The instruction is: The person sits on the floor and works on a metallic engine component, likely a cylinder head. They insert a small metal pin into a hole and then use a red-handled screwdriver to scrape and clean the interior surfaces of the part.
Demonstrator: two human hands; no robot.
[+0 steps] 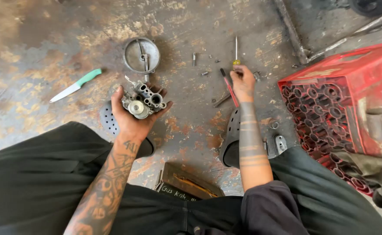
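My left hand (130, 119) is palm up and cradles a grey metal carburetor body (144, 101) with several round bores. My right hand (243, 82) reaches down to the stained concrete floor, fingers closing over a yellow-handled screwdriver (236, 50) whose thin shaft points away from me. A red-handled tool (228, 86) lies on the floor just left of that hand, touching it. A round metal cover (141, 55) rests on the floor beyond the carburetor.
A green-handled knife (75, 85) lies at the left. Small screws and bits (204, 65) are scattered near the screwdriver. A red plastic crate (343, 95) stands at the right with a rag below it. My black shoes and a dark box (186, 185) sit close to me.
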